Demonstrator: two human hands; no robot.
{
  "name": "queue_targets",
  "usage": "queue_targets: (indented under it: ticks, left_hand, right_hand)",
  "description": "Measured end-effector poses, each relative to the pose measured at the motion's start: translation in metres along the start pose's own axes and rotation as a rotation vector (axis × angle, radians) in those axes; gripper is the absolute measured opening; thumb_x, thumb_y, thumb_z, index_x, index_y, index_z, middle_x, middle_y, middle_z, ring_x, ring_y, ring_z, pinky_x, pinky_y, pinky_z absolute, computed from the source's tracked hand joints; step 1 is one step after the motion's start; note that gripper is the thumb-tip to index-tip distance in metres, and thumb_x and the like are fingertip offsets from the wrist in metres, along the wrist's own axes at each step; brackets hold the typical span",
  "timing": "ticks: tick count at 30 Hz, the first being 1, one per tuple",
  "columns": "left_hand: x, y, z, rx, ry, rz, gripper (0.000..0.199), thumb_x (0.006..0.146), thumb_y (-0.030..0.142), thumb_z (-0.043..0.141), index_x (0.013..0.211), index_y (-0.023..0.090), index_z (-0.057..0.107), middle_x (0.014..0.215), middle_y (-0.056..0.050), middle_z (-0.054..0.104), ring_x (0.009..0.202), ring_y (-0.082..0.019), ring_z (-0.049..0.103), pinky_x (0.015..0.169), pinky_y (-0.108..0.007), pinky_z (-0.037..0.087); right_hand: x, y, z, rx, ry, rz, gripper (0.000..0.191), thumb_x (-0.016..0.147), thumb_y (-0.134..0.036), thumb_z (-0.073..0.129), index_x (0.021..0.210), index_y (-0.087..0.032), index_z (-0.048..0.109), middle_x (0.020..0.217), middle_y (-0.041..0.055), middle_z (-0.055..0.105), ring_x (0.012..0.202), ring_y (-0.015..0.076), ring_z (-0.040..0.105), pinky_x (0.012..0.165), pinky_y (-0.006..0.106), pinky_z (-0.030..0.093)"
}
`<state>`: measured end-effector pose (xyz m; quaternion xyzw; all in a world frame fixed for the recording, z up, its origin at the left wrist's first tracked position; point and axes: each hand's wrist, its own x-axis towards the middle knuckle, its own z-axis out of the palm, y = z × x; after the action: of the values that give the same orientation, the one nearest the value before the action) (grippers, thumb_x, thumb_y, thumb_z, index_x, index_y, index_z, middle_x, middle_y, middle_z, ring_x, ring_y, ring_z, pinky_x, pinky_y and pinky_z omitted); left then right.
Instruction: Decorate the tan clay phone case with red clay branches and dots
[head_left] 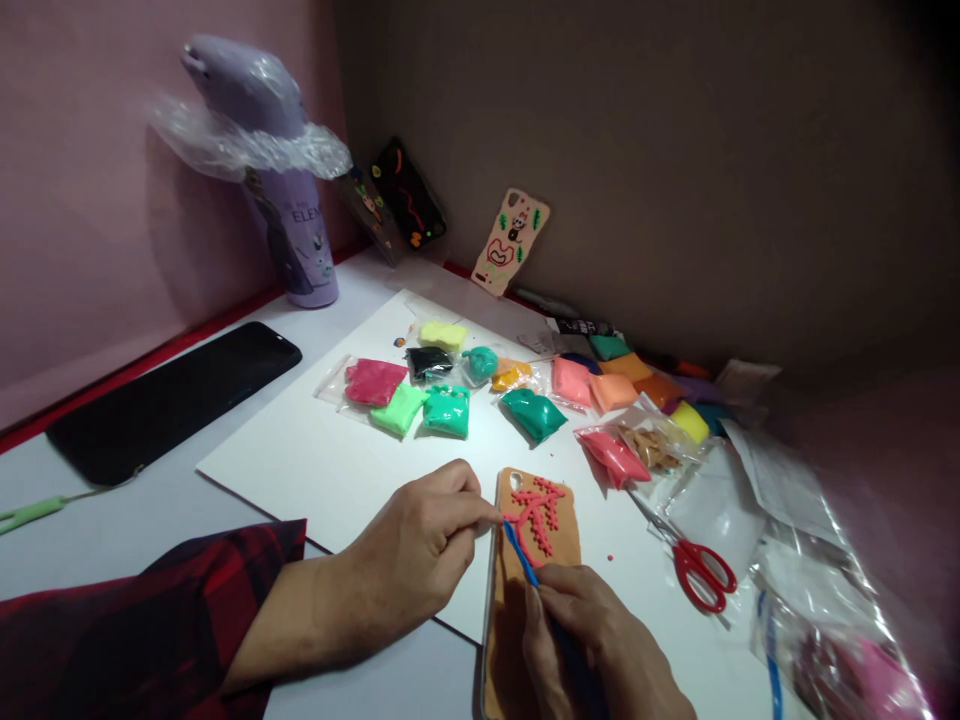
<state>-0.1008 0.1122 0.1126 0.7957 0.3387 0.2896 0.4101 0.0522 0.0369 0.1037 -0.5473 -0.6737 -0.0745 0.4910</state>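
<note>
Tan phone case with coral sprigs near its top, and it's lying at the near edge of a white board on the pale desk in the head view! Right hand: fingers closed snugly round a blue tool; left hand: index stretched to the coral, the rest curled, any pinch impossible to tell. Bright clay packets crowd the board beyond, red-handled scissors rightward, a purple tumbler standing near the pink wall.
</note>
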Motion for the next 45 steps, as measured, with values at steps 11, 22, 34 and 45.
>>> queue_targets:
  ticks: [11, 22, 34, 45]
  left_hand:
    - [-0.0007, -0.0008, -0.0005, 0.018, -0.008, 0.025, 0.031, 0.08, -0.005, 0.041, 0.086, 0.012, 0.066, 0.08, -0.002, 0.047, 0.075, -0.012, 0.048, 0.066, -0.024, 0.041]
    - [-0.0014, -0.0007, -0.0015, 0.036, -0.039, 0.008, 0.031, 0.081, -0.004, 0.041, 0.088, 0.012, 0.066, 0.081, -0.002, 0.047, 0.075, -0.012, 0.047, 0.067, -0.025, 0.041]
    - [-0.0007, -0.0017, -0.0006, -0.049, 0.043, 0.02, 0.028, 0.079, -0.006, 0.042, 0.081, 0.01, 0.064, 0.08, -0.003, 0.047, 0.074, -0.011, 0.048, 0.066, -0.024, 0.04]
    - [-0.004, -0.0027, 0.001, 0.055, -0.039, 0.04, 0.028, 0.083, -0.001, 0.047, 0.082, 0.015, 0.069, 0.078, -0.002, 0.045, 0.072, -0.012, 0.045, 0.062, -0.025, 0.039]
  right_hand:
    - [-0.0017, -0.0011, 0.0018, -0.031, -0.013, 0.027, 0.023, 0.089, -0.032, 0.053, 0.07, -0.02, 0.058, 0.061, 0.0017, 0.065, 0.048, 0.0113, 0.061, 0.044, 0.02, 0.049]
    - [-0.0029, 0.0002, -0.0006, -0.012, -0.049, 0.021, 0.018, 0.087, -0.03, 0.056, 0.073, -0.019, 0.059, 0.064, 0.0019, 0.066, 0.05, 0.0114, 0.062, 0.046, 0.02, 0.049]
    - [-0.0002, 0.0058, 0.0006, -0.013, -0.033, -0.075, 0.008, 0.083, -0.018, 0.061, 0.075, -0.019, 0.06, 0.065, 0.0, 0.067, 0.051, 0.0103, 0.063, 0.046, 0.02, 0.047]
    - [-0.0027, -0.0007, 0.0029, -0.003, 0.021, 0.03, 0.008, 0.082, -0.017, 0.061, 0.073, -0.018, 0.06, 0.065, 0.0013, 0.066, 0.053, 0.0111, 0.063, 0.048, 0.022, 0.046]
